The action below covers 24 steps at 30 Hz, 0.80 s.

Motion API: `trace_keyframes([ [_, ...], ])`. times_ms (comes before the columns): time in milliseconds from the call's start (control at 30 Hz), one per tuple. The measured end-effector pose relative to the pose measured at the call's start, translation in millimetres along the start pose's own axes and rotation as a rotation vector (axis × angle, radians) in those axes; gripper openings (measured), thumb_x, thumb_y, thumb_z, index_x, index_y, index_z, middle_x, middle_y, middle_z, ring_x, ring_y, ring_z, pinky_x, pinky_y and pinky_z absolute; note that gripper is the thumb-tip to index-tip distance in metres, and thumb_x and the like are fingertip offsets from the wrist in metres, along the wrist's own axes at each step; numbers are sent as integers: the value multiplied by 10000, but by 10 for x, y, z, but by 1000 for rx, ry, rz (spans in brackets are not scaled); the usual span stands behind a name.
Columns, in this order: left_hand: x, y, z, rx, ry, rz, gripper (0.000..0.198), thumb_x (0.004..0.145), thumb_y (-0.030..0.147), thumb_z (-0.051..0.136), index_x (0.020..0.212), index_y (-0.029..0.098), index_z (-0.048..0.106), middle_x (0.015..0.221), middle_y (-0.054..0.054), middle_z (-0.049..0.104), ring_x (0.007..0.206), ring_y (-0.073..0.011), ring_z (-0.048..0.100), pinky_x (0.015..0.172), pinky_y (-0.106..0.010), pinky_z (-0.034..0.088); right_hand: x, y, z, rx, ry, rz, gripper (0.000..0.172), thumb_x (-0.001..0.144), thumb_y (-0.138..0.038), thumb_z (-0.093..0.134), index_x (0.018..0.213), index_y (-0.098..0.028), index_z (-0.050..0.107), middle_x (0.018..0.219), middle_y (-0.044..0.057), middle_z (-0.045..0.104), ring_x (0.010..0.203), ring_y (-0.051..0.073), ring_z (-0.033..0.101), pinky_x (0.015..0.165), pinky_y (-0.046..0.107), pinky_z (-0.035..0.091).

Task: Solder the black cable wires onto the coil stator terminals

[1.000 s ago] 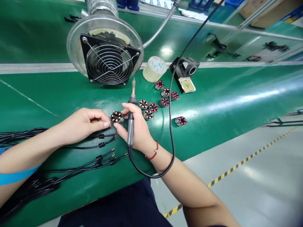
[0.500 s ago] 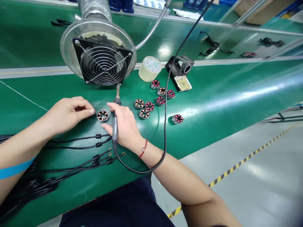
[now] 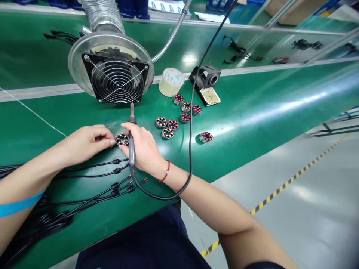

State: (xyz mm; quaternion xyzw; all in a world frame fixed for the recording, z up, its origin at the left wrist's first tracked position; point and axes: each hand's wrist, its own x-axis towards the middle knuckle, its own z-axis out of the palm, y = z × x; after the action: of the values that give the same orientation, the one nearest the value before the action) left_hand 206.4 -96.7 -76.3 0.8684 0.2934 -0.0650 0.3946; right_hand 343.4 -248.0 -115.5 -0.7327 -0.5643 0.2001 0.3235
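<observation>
A small round motor stator point(image 3: 122, 139) with copper windings lies on the green bench point(image 3: 252, 112), pinched between the fingertips of both hands. My left hand point(image 3: 86, 144) touches its left side with curled fingers. My right hand point(image 3: 143, 149) touches its right side while also gripping a soldering iron point(image 3: 131, 142), tip pointing away toward the fan. The iron's black cord point(image 3: 190, 149) loops round my right wrist and runs up and away.
A fume-extraction fan point(image 3: 116, 80) on a duct stands behind the hands. Several more stators point(image 3: 174, 121) lie to the right, near a tape roll point(image 3: 167, 82) and an iron stand point(image 3: 206, 84). Black cables with stripped ends point(image 3: 117, 183) lie at the near left.
The view shifted, so everything sits lower and left. Half a second ago my left fingers were just off the stator; now both hands pinch it again.
</observation>
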Motion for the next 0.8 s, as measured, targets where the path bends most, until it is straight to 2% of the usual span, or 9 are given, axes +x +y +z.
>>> trace_keyframes([
  [67, 4, -25, 44, 38, -53, 71, 430, 792, 611, 524, 745, 221, 698, 820, -46, 674, 796, -231, 612, 786, -349, 453, -76, 58, -46, 40, -13, -4, 494, 951, -149, 594, 1437, -173, 507, 1266, 110, 706, 1168, 272, 624, 1041, 462, 486],
  [133, 16, -57, 82, 30, -57, 88, 442, 802, 632, 524, 746, 230, 699, 825, -45, 679, 807, -235, 615, 786, -346, 459, -125, 79, -66, 59, -19, 2, 500, 928, -129, 594, 1420, -169, 510, 1243, 106, 708, 1157, 268, 627, 1052, 463, 490],
  [267, 40, -72, 93, -39, -47, 65, 407, 781, 600, 563, 747, 229, 727, 837, -43, 709, 835, -238, 623, 844, -369, 460, -100, -14, 10, 19, 36, 37, 600, 903, -220, 720, 1449, -151, 480, 1296, 139, 678, 1178, 294, 605, 1061, 488, 488],
  [400, 56, -34, 76, -105, -53, 39, 398, 727, 588, 579, 729, 224, 741, 816, -37, 726, 810, -226, 627, 851, -377, 466, -35, -74, 45, -4, 10, 26, 548, 942, -199, 674, 1455, -180, 482, 1317, 126, 670, 1174, 278, 608, 1042, 471, 492],
  [533, 56, -33, 86, -168, -15, -27, 390, 662, 593, 630, 695, 216, 727, 765, -28, 714, 776, -207, 604, 814, -356, 471, -111, 60, -54, 35, -66, -40, 551, 922, -132, 617, 1449, -200, 472, 1290, 104, 685, 1182, 263, 620, 1047, 466, 493],
  [667, 34, -26, 78, -217, 107, -133, 402, 715, 585, 611, 783, 200, 703, 803, -26, 716, 749, -177, 562, 742, -324, 446, -218, 213, -82, 100, -48, -115, 575, 903, -131, 578, 1456, -217, 442, 1337, 99, 676, 1221, 256, 626, 1104, 478, 476],
  [800, 11, 23, 115, -210, 56, -122, 389, 739, 568, 638, 820, 199, 730, 815, -38, 726, 742, -181, 581, 715, -313, 466, -245, 250, -52, 173, 20, -152, 592, 907, -159, 574, 1476, -176, 409, 1391, 133, 651, 1291, 266, 604, 1144, 481, 464],
])
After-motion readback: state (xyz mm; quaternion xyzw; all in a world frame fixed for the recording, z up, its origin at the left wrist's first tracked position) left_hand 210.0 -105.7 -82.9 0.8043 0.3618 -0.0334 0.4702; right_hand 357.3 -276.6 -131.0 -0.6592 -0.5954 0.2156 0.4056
